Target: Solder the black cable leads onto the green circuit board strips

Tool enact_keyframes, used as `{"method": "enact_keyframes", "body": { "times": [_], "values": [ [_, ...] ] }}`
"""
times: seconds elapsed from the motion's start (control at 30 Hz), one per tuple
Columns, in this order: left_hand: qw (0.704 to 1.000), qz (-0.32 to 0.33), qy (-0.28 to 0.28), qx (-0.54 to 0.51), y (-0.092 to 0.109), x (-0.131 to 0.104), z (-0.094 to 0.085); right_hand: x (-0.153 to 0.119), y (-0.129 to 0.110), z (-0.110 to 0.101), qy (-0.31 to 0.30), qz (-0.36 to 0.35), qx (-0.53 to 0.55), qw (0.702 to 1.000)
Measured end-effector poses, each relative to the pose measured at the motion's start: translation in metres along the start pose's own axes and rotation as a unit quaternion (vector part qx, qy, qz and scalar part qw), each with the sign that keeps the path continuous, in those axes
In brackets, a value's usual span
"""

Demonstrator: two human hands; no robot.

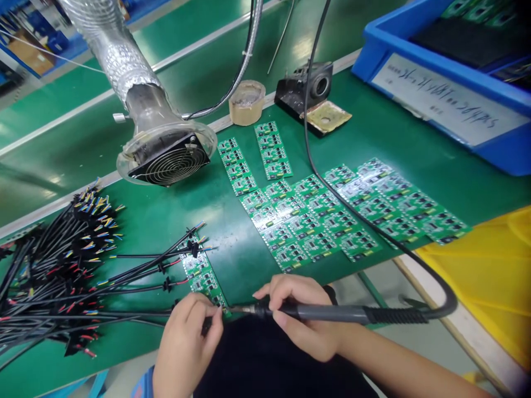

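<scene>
My right hand is closed around the grey handle of a soldering iron, whose tip points left. That tip meets the near end of a strip of green circuit boards lying by the bench's front edge. My left hand pinches at the same end, with a black cable running into it from the left; its fingers hide the cable's end. Other black cables with red, blue and yellow wire ends lie across the strip's left side.
A heap of cables covers the bench's left. More board strips lie in the middle and right. Behind stand a fume extractor, a tape roll, an iron stand and a blue bin. The iron's cord crosses over the boards.
</scene>
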State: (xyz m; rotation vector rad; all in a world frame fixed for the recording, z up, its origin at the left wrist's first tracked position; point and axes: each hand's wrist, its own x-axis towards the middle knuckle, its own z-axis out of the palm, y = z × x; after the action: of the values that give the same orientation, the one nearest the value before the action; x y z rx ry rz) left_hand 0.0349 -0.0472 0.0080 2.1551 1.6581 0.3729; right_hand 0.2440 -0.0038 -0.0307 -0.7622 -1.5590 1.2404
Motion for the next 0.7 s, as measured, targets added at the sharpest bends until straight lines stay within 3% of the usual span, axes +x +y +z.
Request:
{"method": "enact_keyframes", "body": {
  "times": [0.37,0.53,0.7],
  "values": [
    [1.000,0.007,0.007,0.015,-0.0003,-0.0004,0.0021,-0.0007,-0.0010,-0.0008,0.003,0.006,0.008,1.000],
    [1.000,0.013,0.005,0.017,0.0001,-0.0012,0.0015,-0.0013,-0.0011,-0.0034,0.032,0.031,0.034,0.998],
    [1.000,0.009,0.002,0.023,-0.0004,-0.0013,0.0020,0.0010,-0.0031,-0.0039,0.017,0.022,0.005,1.000]
  ]
}}
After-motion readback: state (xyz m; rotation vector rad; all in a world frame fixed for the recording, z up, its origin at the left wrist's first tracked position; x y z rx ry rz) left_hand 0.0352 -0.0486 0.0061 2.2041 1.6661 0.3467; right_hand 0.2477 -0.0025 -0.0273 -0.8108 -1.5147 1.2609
